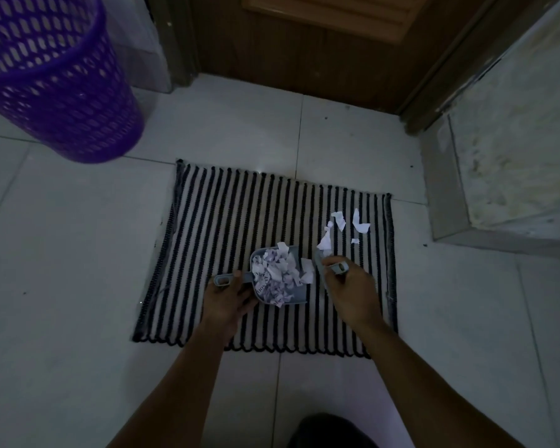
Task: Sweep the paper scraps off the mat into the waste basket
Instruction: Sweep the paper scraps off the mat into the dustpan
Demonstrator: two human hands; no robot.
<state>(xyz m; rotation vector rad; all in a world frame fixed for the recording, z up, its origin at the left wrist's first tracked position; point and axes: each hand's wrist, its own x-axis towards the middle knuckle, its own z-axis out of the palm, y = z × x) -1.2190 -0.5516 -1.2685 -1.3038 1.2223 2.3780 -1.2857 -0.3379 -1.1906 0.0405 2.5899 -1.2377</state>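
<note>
A black-and-white striped mat (227, 221) lies on the tiled floor. My left hand (227, 299) grips the handle of a small grey dustpan (299, 297) resting on the mat, heaped with torn paper scraps (278, 273). My right hand (353, 289) is closed on a small grey brush (320, 266) just right of the pan's mouth. A few loose paper scraps (340, 227) lie on the mat beyond the brush, toward its right edge. The purple mesh waste basket (55, 76) stands on the floor at the far left, well apart from the mat.
A brown wooden door (304, 43) and its frame close the far side. A rough stone step (514, 140) rises at the right. Pale floor tiles (62, 270) surround the mat. A dark shape (330, 431), perhaps my knee, shows at the bottom edge.
</note>
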